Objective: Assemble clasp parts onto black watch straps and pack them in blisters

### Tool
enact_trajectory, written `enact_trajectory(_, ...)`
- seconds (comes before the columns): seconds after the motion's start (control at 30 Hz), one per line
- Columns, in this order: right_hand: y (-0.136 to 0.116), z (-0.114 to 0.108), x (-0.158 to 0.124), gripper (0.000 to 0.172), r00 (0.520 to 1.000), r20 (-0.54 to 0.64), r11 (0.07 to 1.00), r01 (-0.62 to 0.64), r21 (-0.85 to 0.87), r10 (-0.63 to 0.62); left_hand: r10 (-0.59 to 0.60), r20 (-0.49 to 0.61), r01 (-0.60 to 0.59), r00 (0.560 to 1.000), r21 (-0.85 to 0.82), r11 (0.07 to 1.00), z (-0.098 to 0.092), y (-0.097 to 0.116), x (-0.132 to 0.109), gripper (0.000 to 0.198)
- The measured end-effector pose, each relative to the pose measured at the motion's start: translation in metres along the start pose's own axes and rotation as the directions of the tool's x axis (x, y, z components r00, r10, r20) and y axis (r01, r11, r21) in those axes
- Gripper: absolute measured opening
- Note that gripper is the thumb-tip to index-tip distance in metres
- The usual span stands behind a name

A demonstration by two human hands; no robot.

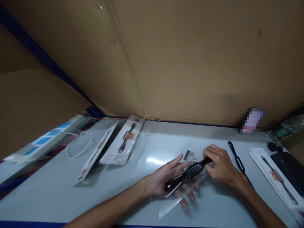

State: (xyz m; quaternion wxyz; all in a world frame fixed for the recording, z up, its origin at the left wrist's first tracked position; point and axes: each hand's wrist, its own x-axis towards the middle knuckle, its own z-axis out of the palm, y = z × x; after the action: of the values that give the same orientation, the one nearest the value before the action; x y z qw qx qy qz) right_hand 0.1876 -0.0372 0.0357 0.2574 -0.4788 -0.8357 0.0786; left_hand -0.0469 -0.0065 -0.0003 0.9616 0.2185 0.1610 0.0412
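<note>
Head view: above the desk point(59, 196), the black tool point(187, 174) slants across the palm-up left hand point(163, 180), which is spread wide, partly behind clear plastic film point(169, 207); the right hand point(220, 166) grips the tool's far right end.

My right hand point(219, 164) covers one end of the black two-handled tool point(194, 171); my right forearm point(256, 202) partly hides a second tool point(238, 161). Far right, the edge cuts off a plastic bottle point(291, 127).
</note>
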Motion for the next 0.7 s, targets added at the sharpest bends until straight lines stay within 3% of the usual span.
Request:
enact_trajectory(0.17, -0.003, -0.005, 0.003, 0.023, 0.997, 0.052, 0.989, -0.068, 0.129, 0.062, -0.006, 0.036, 0.007, 0.999, -0.026, 1.0, -0.004, -0.008, 0.002, 0.054)
enact_trajectory(0.3, -0.004, -0.003, 0.004, 0.028, 0.996, 0.029, 0.975, -0.09, 0.203, 0.085, 0.054, 0.037, -0.055, 0.998, 0.013, 0.998, -0.003, -0.005, -0.001, 0.044)
enact_trajectory(0.5, -0.002, -0.001, 0.004, 0.022, 0.987, 0.027, 0.966, -0.161, 0.2, 0.159, 0.065, 0.076, -0.069, 0.995, 0.051, 0.996, -0.001, -0.002, -0.001, 0.062)
enact_trajectory(0.7, 0.003, -0.023, 0.004, 0.006, 0.963, 0.202, 0.891, -0.246, 0.382, 0.179, 0.113, 0.012, -0.114, 0.993, 0.048, 0.992, -0.007, -0.001, -0.001, 0.067)
